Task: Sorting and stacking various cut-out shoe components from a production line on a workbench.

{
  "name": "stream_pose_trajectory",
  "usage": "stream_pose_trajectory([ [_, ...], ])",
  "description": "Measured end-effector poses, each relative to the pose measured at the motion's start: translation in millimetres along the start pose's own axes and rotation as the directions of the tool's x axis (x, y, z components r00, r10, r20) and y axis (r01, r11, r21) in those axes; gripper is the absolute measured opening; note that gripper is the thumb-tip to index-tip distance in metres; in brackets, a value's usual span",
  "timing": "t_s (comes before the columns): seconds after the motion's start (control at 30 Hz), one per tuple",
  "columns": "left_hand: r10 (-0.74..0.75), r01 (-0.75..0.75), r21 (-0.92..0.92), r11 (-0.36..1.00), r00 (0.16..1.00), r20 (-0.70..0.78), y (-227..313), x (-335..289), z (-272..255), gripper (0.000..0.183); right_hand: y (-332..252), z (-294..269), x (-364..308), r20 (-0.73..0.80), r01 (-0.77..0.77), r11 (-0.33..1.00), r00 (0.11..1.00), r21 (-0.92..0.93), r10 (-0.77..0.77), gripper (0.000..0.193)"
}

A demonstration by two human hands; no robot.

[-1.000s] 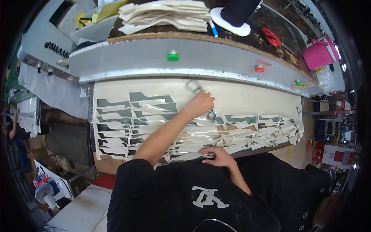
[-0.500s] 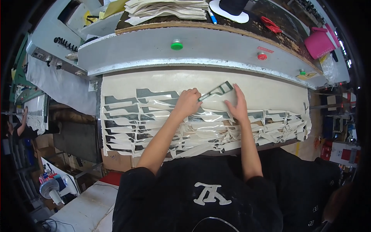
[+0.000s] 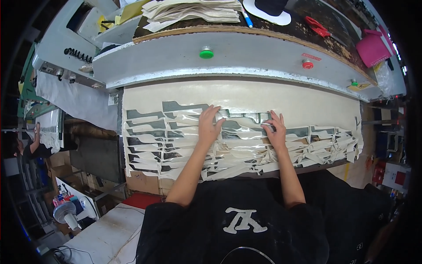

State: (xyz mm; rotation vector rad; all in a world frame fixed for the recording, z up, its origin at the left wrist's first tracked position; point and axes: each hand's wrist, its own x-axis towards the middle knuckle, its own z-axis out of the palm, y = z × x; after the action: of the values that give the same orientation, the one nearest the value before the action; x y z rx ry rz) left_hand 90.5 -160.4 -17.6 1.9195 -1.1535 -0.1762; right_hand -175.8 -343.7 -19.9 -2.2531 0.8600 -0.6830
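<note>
A narrow metal cutting die, an open outline with crosspieces, lies lengthwise on a cream sheet. My left hand grips its left end, thumb on the near side and fingers on the far side. At the other end, my right hand pinches the die between thumb and fingers. Just nearer to me, the sheet is full of long cut-out gaps with a dark surface showing through. Thin strips of the sheet, some curled and tangled, surround these gaps.
Beyond the sheet runs a grey press beam with a green button and a red button. On top are stacked cream pieces, a blue marker and red-handled scissors. Another person works at far left.
The die has turned from slanting and raised at its right end to lying along the sheet. My right hand has closed on its right end. The whole view shifted slightly.
</note>
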Motion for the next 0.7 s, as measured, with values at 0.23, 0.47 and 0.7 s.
stream_pose_trajectory([
  [0.23,-0.100,0.101,-0.001,0.995,0.990,-0.104,7,-8,8,0.053,3,-5,1,0.035,0.030,1.000,0.999,-0.009,-0.030,0.020],
  [0.47,-0.086,0.087,0.001,0.996,0.989,-0.116,1,-11,2,0.055,-2,-23,0,0.095,-0.096,0.922,0.993,0.376,0.065,0.081],
  [0.7,-0.061,0.065,0.038,0.997,0.995,-0.084,2,-8,4,0.054,3,-17,-1,0.037,-0.050,0.971,0.998,0.232,0.043,0.058],
])
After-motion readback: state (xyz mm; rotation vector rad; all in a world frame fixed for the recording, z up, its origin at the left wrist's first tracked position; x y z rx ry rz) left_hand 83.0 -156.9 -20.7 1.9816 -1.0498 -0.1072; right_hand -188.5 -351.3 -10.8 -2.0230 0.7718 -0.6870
